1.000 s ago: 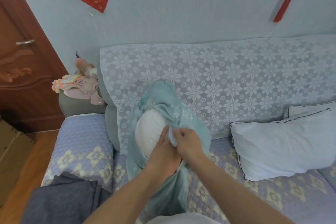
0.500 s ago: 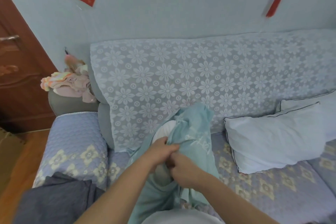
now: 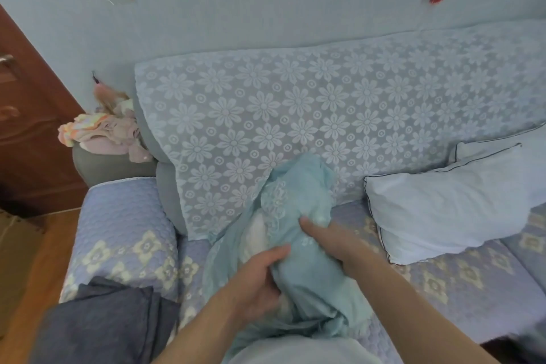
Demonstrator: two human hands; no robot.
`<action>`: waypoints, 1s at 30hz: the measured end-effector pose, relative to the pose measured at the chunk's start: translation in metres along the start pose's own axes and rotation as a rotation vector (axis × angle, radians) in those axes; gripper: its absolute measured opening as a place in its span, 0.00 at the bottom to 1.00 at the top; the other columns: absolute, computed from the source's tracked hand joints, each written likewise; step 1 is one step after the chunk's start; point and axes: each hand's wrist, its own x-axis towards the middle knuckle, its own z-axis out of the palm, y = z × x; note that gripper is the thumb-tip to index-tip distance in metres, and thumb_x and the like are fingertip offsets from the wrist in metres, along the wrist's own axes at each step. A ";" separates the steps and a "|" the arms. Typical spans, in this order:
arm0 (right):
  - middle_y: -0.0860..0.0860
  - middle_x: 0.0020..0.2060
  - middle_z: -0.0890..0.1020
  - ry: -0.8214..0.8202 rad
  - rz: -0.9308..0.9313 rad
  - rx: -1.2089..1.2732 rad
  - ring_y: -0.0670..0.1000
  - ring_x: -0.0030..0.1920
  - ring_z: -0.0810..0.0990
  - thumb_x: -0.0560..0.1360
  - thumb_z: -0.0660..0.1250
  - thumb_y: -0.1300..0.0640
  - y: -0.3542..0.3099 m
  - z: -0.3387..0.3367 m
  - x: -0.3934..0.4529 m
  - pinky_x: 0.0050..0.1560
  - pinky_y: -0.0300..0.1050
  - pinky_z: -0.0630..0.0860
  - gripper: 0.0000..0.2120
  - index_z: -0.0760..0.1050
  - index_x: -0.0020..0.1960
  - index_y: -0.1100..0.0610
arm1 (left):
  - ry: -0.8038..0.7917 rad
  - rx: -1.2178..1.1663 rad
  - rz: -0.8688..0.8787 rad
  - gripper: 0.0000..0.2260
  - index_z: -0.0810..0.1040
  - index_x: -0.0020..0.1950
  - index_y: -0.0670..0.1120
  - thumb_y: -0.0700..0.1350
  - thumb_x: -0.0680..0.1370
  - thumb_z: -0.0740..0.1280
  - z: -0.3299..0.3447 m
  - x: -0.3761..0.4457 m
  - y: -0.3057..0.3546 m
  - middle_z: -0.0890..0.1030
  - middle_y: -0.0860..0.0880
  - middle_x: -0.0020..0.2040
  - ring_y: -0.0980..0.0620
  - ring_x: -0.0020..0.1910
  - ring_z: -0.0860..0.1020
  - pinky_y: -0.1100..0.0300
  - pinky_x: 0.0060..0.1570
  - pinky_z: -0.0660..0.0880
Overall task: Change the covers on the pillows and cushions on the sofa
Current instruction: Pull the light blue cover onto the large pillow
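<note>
A teal lace-trimmed cover [image 3: 298, 186] wraps a white pillow [image 3: 257, 229] that stands on the sofa seat [image 3: 461, 284] in front of me. Only a strip of the white pillow shows through the cover's opening. My left hand [image 3: 257, 284] grips the teal fabric low at the opening, thumb across it. My right hand [image 3: 328, 238] clutches the cover higher on its right side. A pale blue pillow [image 3: 449, 210] with dark piping lies on the seat to the right, with a second one behind it.
A dark grey folded cloth [image 3: 97, 325] lies on the left seat by the padded armrest [image 3: 124, 230]. Pink and yellow clothes [image 3: 103, 133] are heaped on the grey arm top. A floral lace throw [image 3: 325, 109] covers the backrest. A wooden door [image 3: 26, 127] stands at left.
The pillow in its teal cover has come down and toward me. My right hand has slid up onto the cover's right side, and my left hand has dropped lower onto the fabric.
</note>
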 end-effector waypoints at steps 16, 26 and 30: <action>0.58 0.65 0.77 0.261 0.091 -0.650 0.57 0.60 0.78 0.81 0.64 0.50 0.098 -0.144 0.046 0.59 0.48 0.73 0.21 0.70 0.72 0.54 | 0.470 1.353 0.028 0.06 0.77 0.49 0.51 0.45 0.81 0.60 -0.076 0.082 -0.066 0.80 0.52 0.45 0.51 0.44 0.80 0.56 0.44 0.76; 0.53 0.62 0.75 0.331 0.202 -0.601 0.54 0.59 0.76 0.81 0.62 0.53 0.226 -0.176 0.114 0.57 0.48 0.74 0.16 0.70 0.67 0.55 | 0.189 1.615 -0.034 0.04 0.78 0.51 0.56 0.49 0.82 0.64 -0.036 0.181 -0.093 0.81 0.58 0.49 0.62 0.46 0.78 0.69 0.45 0.72; 0.52 0.52 0.73 0.435 0.192 -0.378 0.57 0.51 0.76 0.75 0.68 0.49 0.237 -0.176 0.188 0.50 0.50 0.73 0.15 0.66 0.55 0.54 | 0.178 1.721 0.093 0.05 0.79 0.53 0.55 0.47 0.82 0.65 -0.007 0.259 -0.105 0.81 0.58 0.50 0.60 0.48 0.78 0.62 0.52 0.74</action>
